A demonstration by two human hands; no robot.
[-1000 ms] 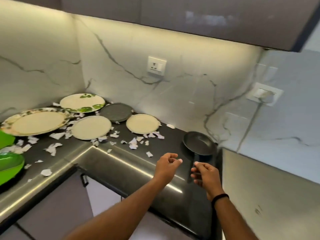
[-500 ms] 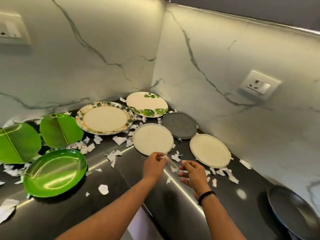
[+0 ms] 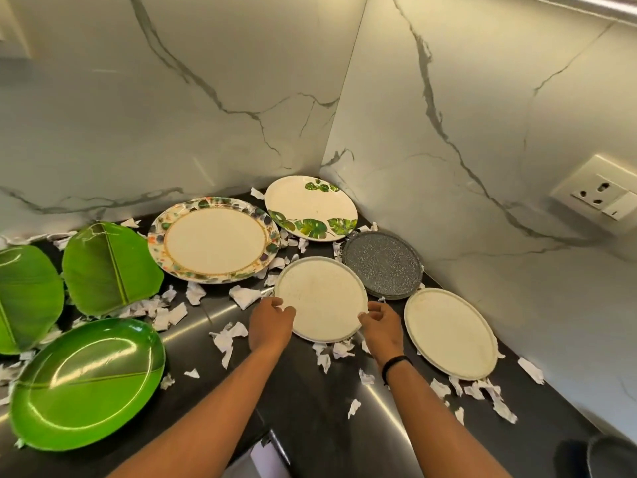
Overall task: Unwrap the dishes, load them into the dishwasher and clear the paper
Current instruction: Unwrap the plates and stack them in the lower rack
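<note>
My left hand and right hand flank the plain cream plate mid-desk, fingers clamped on opposite rims so it lifts level. Torn paper scraps lie around; beyond sits the speckled grey plate.

A wall socket sits on the veined marble backsplash.

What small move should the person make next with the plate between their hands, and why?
Probably lift the cream plate straight up off the counter: the left hand and right hand already have a grip on opposite rims, it is unwrapped, and paper scraps lie around it.
</note>
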